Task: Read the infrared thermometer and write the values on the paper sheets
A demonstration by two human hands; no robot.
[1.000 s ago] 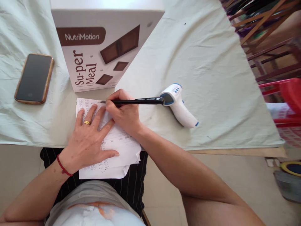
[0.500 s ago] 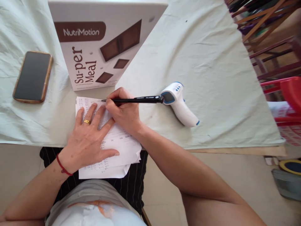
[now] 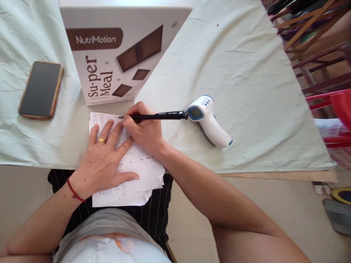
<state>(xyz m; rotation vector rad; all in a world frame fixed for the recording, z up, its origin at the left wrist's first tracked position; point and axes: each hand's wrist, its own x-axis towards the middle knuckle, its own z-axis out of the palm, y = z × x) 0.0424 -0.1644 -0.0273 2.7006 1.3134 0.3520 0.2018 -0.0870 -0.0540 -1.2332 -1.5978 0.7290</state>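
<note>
My right hand [image 3: 144,129] grips a black pen [image 3: 161,115], its tip on the upper part of a sheet of paper [image 3: 142,168] covered with handwriting. The pen's back end points right. Fingers spread, my left hand [image 3: 105,157] lies flat on the same sheet and covers part of the writing. More sheets lie under the top one, and their lower ends hang past the table edge over my lap. Just beyond the paper stands a white and brown box [image 3: 104,65]. Right of the pen's back end lies a white and blue infrared thermometer [image 3: 210,122].
A phone [image 3: 41,89] in a brown-edged case lies at the left on the pale tablecloth [image 3: 246,91]. At the far right, beyond the table edge, are a red plastic basket [image 3: 338,142] and dark red wooden furniture [image 3: 323,67].
The pen tip has shifted very slightly on the paper and the pen's back end a little to the left. My left hand stays flat. The view has moved slightly.
</note>
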